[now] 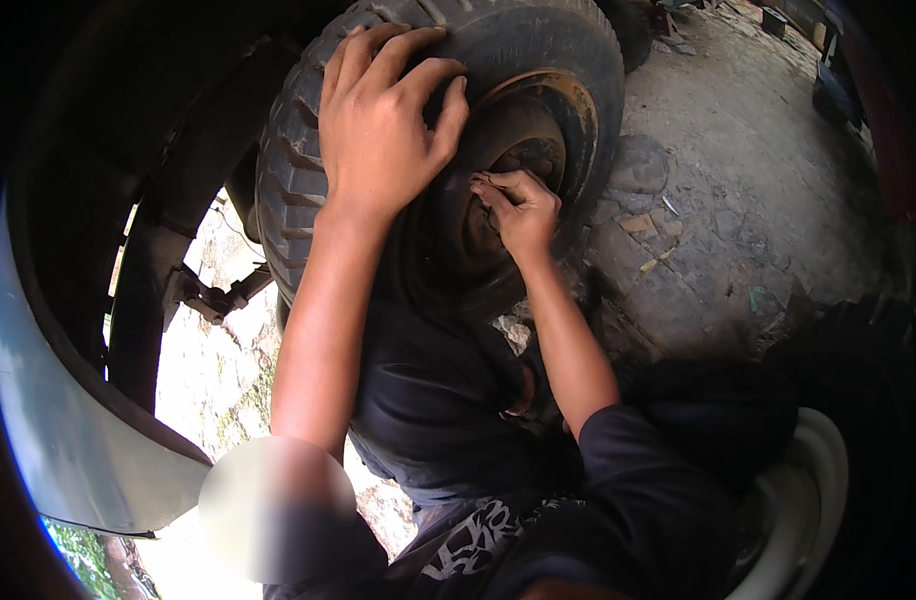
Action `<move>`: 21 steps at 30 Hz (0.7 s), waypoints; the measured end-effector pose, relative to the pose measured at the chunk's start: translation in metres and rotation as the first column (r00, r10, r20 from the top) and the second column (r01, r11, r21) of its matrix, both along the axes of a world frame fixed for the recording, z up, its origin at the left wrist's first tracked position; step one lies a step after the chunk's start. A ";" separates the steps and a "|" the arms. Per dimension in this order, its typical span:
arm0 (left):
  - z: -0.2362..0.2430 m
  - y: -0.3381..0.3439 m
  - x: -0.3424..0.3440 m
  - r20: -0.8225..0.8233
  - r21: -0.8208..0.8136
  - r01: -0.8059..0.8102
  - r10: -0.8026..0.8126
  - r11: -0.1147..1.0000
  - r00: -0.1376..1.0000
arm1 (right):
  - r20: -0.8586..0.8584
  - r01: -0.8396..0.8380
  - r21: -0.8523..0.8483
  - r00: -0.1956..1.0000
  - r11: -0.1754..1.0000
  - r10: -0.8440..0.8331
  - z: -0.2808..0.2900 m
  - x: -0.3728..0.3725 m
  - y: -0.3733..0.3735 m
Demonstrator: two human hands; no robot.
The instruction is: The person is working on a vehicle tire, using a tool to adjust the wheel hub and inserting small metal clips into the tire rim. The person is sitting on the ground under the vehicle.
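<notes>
My left hand (383, 125) grips the upper part of a large black tire (593, 110), fingers bent and spread over its tread and sidewall. My right hand (516, 205) is closed, with thumb and fingertips pinched at the dark hub (528, 150) in the rusty-edged wheel rim (533, 85). What the right fingertips hold, perhaps a small part, is too small to make out. The tire stands upright in front of my bent legs (418, 390) in dark trousers.
A dark vehicle body with a pale, curved panel (88, 410) and metal linkage (213, 300) borders the left. A dusty floor (738, 200) with scraps lies right of the tire. Dark objects stand at the back right; a white wheel rim (813, 470) is at the lower right.
</notes>
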State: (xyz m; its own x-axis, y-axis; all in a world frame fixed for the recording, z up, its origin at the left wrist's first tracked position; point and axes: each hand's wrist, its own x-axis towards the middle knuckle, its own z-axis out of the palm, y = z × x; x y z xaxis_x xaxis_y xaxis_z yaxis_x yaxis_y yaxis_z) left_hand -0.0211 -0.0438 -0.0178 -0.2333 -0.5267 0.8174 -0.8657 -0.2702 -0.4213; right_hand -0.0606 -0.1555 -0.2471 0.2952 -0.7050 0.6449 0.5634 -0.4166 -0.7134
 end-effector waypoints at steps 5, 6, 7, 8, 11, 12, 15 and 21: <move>0.001 0.000 -0.006 -0.015 0.023 -0.002 0.002 1.000 1.000 | 0.046 0.048 0.198 0.997 0.979 -0.059 0.018 0.002 0.001; 0.000 0.001 -0.007 -0.021 0.028 -0.006 0.006 1.000 1.000 | 0.069 0.080 0.165 0.993 0.983 -0.092 0.017 0.004 0.001; 0.000 -0.001 -0.004 -0.010 0.018 0.007 -0.007 1.000 1.000 | 0.093 0.112 0.132 0.988 0.985 -0.125 0.018 0.008 0.000; 0.000 0.000 -0.001 -0.005 0.014 0.002 -0.001 1.000 1.000 | 0.115 0.141 0.094 0.982 0.986 -0.152 0.019 0.009 0.001; -0.001 0.002 0.000 -0.004 0.015 -0.015 0.015 1.000 1.000 | 0.066 0.224 -0.048 0.973 0.973 -0.221 0.000 -0.002 0.020; 0.000 0.000 -0.003 -0.005 0.013 -0.005 0.005 1.000 1.000 | 0.086 0.206 -0.024 0.975 0.978 -0.203 -0.004 0.002 0.022; -0.001 0.000 -0.006 -0.004 0.022 -0.005 0.005 1.000 1.000 | 0.074 0.163 0.128 0.982 0.978 -0.173 0.003 0.010 0.016; -0.002 -0.001 -0.003 -0.020 0.016 -0.003 0.003 1.000 1.000 | 0.062 0.111 0.058 0.992 0.992 -0.114 0.002 0.006 0.006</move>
